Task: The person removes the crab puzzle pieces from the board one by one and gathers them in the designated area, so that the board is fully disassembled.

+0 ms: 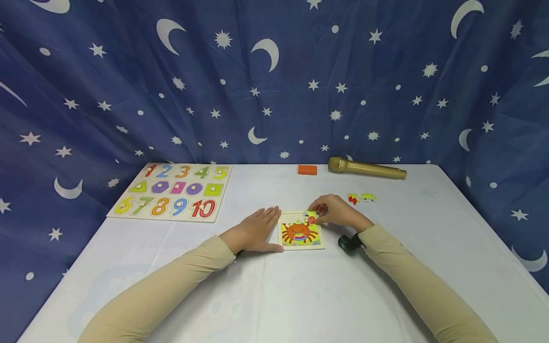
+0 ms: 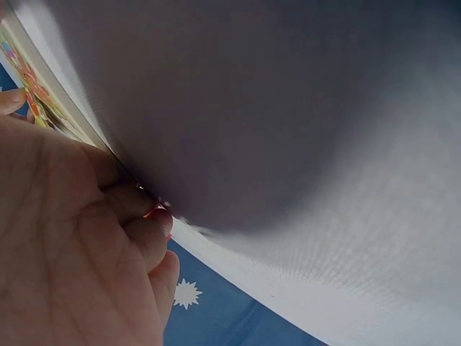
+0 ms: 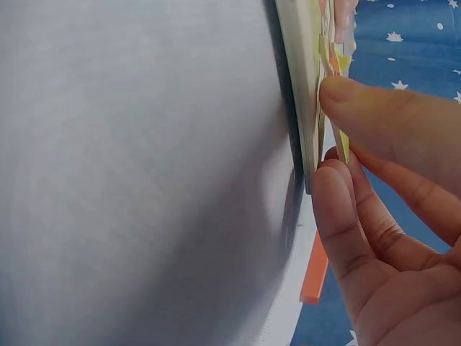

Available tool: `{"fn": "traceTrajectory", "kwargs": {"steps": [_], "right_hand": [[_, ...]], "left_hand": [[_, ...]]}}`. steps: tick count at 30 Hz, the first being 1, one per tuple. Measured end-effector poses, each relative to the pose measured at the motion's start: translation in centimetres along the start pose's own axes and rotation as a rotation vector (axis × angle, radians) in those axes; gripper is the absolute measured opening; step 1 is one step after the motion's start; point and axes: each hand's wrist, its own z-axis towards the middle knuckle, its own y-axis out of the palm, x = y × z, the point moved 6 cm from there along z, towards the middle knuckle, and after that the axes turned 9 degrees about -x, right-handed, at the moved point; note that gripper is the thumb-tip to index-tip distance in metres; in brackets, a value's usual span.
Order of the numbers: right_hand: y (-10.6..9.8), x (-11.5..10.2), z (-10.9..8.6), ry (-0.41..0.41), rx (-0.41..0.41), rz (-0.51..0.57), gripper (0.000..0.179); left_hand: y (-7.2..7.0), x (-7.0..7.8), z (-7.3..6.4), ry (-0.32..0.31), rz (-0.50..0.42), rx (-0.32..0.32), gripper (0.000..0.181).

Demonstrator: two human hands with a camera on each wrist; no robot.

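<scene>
A small square jigsaw board (image 1: 305,247) with a pale wooden rim lies on the white table, showing an orange crab (image 1: 297,233) on yellow. Along its left edge rests my left hand (image 1: 256,231), fingers straight and thumb near the lower left corner. At the upper right corner, my right hand (image 1: 336,210) pinches a yellow-edged puzzle piece (image 3: 343,146) between thumb and fingers, slightly tilted above the board. The head view shows the piece partly covered by the fingers. Two loose puzzle pieces lie beyond the right hand, one red and yellow (image 1: 352,198), one yellow-green (image 1: 368,196).
A wooden number and shape board (image 1: 146,216) lies at the back left. Near the back edge are an orange block (image 1: 307,170) and a gold microphone (image 1: 371,169). A blue curtain (image 1: 300,124) with moons and stars hangs behind the table.
</scene>
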Motion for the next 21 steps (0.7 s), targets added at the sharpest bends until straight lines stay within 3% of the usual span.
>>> {"fn": "traceTrajectory", "kwargs": {"steps": [12, 21], "right_hand": [[0.1, 0.7, -0.8, -0.008, -0.022, 0.077, 0.029], [-0.8, 0.7, -2.9, -0.147, 0.005, 0.116, 0.031]], "left_hand": [[0.1, 0.0, 0.0, 0.003, 0.008, 0.012, 0.099], [0.0, 0.1, 0.0, 0.004, 0.012, 0.019, 0.099]]}}
